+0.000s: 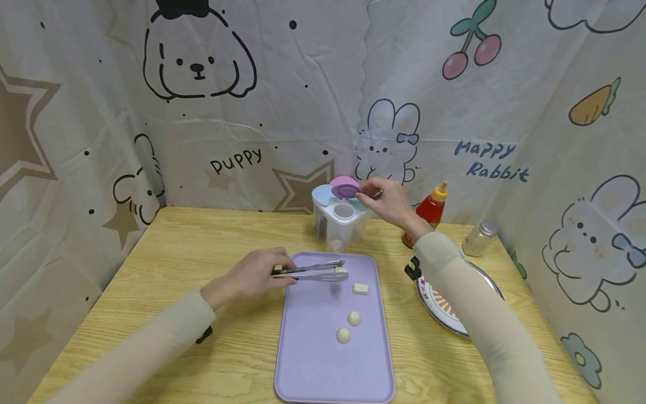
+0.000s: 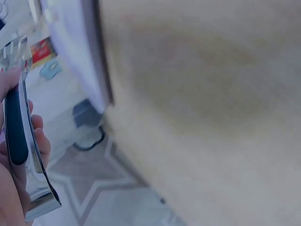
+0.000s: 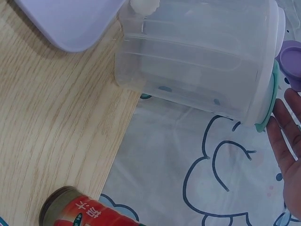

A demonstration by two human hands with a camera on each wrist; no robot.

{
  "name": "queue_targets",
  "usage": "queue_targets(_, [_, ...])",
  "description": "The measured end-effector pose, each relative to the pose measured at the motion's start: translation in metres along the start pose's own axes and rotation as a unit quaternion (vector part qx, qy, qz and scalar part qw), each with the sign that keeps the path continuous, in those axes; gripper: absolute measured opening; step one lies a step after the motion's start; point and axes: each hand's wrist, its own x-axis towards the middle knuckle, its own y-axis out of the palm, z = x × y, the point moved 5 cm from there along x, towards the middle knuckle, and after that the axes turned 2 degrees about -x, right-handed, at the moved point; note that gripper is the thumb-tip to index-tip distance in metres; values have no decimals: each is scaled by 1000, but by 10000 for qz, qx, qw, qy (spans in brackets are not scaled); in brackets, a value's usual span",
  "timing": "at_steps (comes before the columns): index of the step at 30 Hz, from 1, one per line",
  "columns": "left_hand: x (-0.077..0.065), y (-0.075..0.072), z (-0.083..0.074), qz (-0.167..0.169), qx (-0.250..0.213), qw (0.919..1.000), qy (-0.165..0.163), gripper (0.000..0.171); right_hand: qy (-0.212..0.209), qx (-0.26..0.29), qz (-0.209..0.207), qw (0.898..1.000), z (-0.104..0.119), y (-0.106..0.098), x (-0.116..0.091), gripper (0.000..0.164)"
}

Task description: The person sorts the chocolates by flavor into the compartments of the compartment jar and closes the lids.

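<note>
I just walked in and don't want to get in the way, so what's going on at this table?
A person's left hand holds metal tongs over the purple tray, with a pale piece seemingly between the tips. Their right hand holds the purple lid raised on the clear container, and a round opening shows below it. One pale block and two round pieces lie on the tray.

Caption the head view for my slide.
Left hand holds tongs over the tray; right hand holds open the container's purple lid.
</note>
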Motion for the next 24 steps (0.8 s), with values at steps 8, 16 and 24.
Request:
queue_targets(8, [20,-43,-5,-533,187,9984,91,18,48,16,14,10000,-1,0,-1,16])
queue_targets(16, [44,-70,-5,-846,259,9960,128,24,-8,-12,-9,10000,0,1,-1,16])
queue_targets(24, [67,-80,0,-919,229,9955,-11,23,4,-14,-3,10000,0,1,0,15])
